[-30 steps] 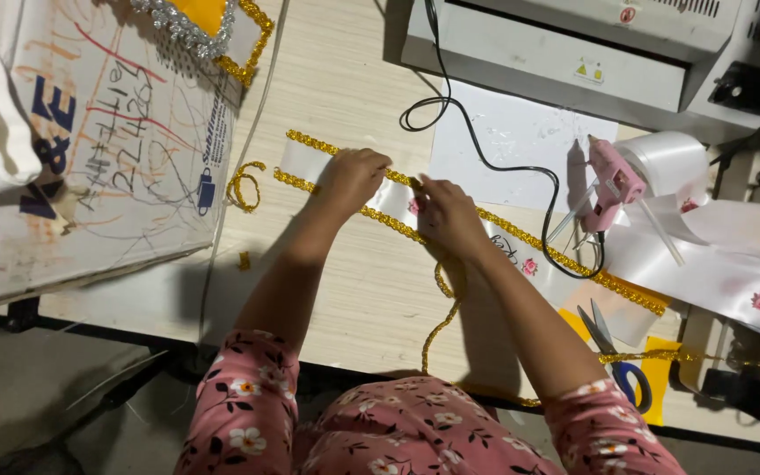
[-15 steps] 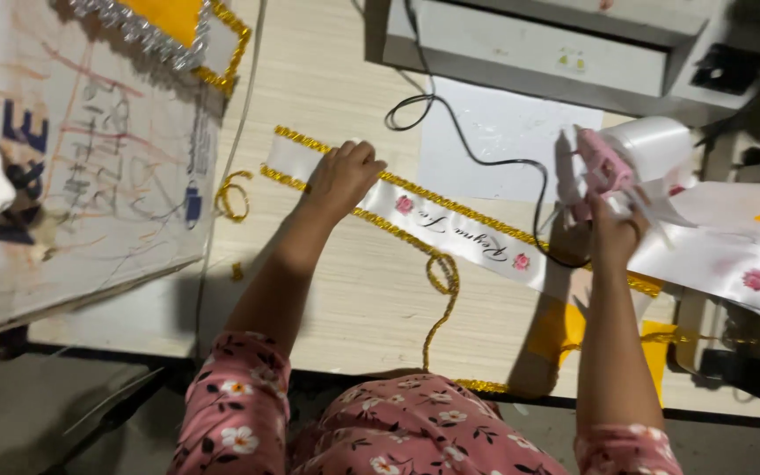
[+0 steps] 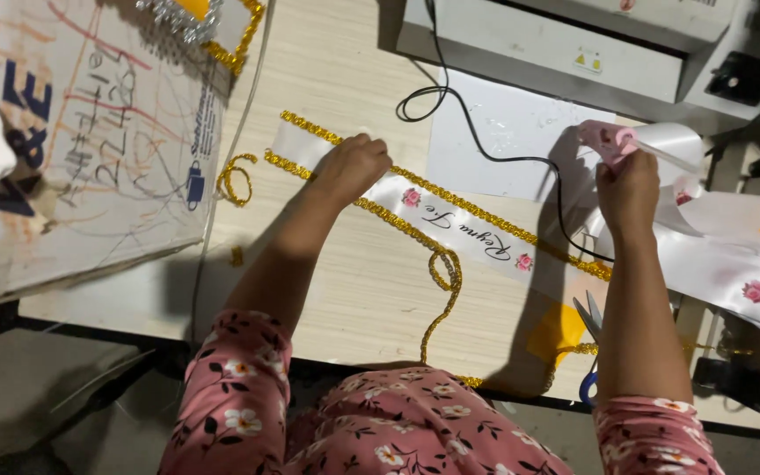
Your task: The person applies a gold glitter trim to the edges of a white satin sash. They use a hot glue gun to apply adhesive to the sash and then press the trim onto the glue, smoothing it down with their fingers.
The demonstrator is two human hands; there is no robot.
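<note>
Gluing gold trim on white sash: left hand pressing flat, fingers together; right hand clamped on pink glue gun. Next, probably needing nozzle at loose trim.

right hand | left sash | now grips pink glue gun

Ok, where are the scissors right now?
In the head view, the scissors lie at the table's near edge on the right, just left of the right forearm, below the sash.
</note>
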